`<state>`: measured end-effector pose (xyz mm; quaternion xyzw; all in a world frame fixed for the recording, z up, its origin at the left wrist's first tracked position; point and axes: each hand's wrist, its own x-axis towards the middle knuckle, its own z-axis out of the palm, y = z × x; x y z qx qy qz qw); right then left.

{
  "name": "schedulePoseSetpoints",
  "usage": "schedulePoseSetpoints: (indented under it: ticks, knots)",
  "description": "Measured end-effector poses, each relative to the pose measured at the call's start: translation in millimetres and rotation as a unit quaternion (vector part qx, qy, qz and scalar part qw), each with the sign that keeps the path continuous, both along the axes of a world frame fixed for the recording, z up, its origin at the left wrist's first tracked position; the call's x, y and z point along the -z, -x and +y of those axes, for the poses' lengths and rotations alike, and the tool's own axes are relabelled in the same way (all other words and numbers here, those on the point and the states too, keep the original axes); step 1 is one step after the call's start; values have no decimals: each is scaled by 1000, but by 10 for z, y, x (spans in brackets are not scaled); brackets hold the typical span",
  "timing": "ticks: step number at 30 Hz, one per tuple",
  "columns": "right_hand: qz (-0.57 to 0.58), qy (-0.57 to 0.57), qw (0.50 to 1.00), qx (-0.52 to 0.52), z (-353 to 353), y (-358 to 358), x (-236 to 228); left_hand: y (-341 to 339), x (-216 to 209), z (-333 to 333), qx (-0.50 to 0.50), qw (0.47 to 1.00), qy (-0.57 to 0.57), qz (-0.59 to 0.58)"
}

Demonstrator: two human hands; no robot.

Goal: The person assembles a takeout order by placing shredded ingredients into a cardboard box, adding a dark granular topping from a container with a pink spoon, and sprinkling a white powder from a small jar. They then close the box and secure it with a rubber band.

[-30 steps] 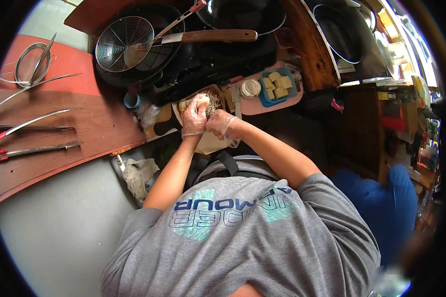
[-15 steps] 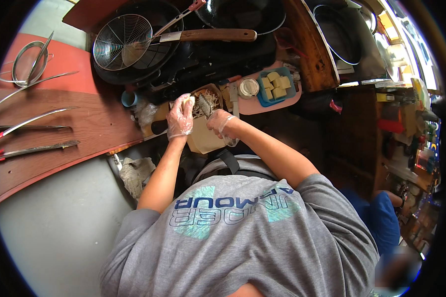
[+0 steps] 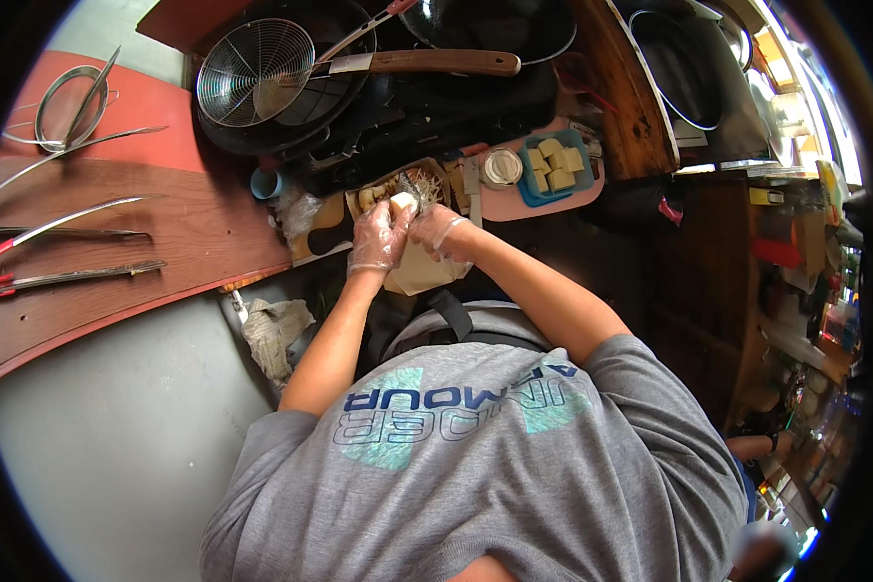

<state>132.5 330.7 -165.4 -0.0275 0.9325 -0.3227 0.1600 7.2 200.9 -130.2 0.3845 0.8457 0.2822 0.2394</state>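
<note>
My left hand [image 3: 376,240], in a clear plastic glove, is closed on a pale yellow block [image 3: 404,203] that looks like tofu. Close beside it, my gloved right hand [image 3: 438,231] grips a grey metal tool [image 3: 421,202]; its kind is hard to make out, and the fingers cover part of it. Block and tool meet or nearly meet over an open paper food box [image 3: 419,274]. Pale shreds [image 3: 431,180] lie inside the box, with more pale yellow pieces [image 3: 369,197] at its left end. My hands hide the middle of the box.
Right of the box, a blue tub [image 3: 541,199] of pale blocks and a round jar [image 3: 501,167] stand on a pink board [image 3: 584,197]. A knife [image 3: 471,186] lies beside the jar. Beyond sit woks and a wire strainer [image 3: 257,73]. Several tongs [image 3: 78,276] lie on the left counter.
My left hand has moved right with the block, bringing it up against or very near the tool in my right hand. A person in blue at the right has shifted away.
</note>
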Motion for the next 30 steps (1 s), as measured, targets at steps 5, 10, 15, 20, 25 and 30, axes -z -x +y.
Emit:
schedulePoseSetpoints:
  ticks: [5, 10, 15, 20, 25, 30]
  knots:
    - [12, -180, 980, -81, -107, 76, -137, -12, 51, 43, -91, 990, -87, -70]
    - [-17, -93, 995, 18, -119, 80, -80, -37, 71, -35, -30, 990, -79, -114]
    - [-206, 524, 748, 352, -106, 29, 42, 37, 152, -57, 16, 990, -105, -91]
    - [-166, 666, 620, 381, -131, -45, -34, 152, 124, 17, 94, 981, -167, 28]
    - [-188, 536, 715, 408, -100, 31, -403, 75, -18, -24, 75, 983, -159, -53]
    - [-189, 544, 691, 436, -137, 58, -629, 11, -101, 31, 41, 976, -208, -59]
